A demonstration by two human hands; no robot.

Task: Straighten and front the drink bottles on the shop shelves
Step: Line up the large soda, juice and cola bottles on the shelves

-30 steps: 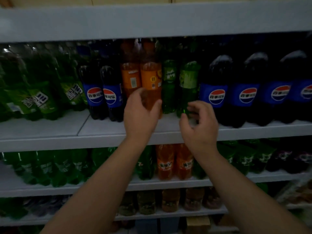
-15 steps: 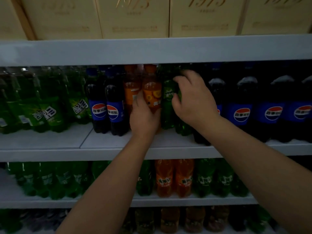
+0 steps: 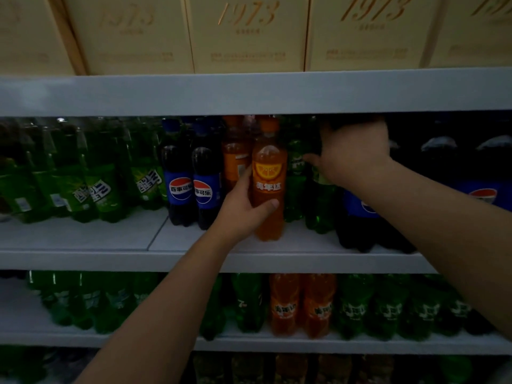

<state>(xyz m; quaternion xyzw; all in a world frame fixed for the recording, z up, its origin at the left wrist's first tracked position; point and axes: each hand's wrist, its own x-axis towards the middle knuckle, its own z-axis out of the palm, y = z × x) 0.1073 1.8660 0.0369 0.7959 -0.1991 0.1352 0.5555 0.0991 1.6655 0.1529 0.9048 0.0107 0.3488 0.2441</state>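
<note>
An orange soda bottle [image 3: 269, 173] stands near the front of the middle shelf [image 3: 83, 256], its orange-slice label facing me. My left hand [image 3: 243, 209] grips its lower body, thumb across the front. Behind it stands a second orange bottle [image 3: 235, 162]. My right hand [image 3: 352, 156] reaches deep into the shelf and wraps around the upper part of a green bottle [image 3: 321, 200]; its fingertips are hidden in the dark. Another green bottle [image 3: 295, 184] stands between the two hands.
Two small cola bottles [image 3: 191, 187] stand left of the orange ones, then leaning green bottles [image 3: 97, 189]. Large cola bottles [image 3: 363, 217] fill the right. The shelf board above [image 3: 249, 90] hangs low and carries beige boxes [image 3: 246, 34]. A lower shelf holds green and orange bottles [image 3: 302, 306].
My left hand has pulled the orange bottle forward and turned its label to the front. My right hand has moved higher and deeper onto the green bottle. The view tilted upward.
</note>
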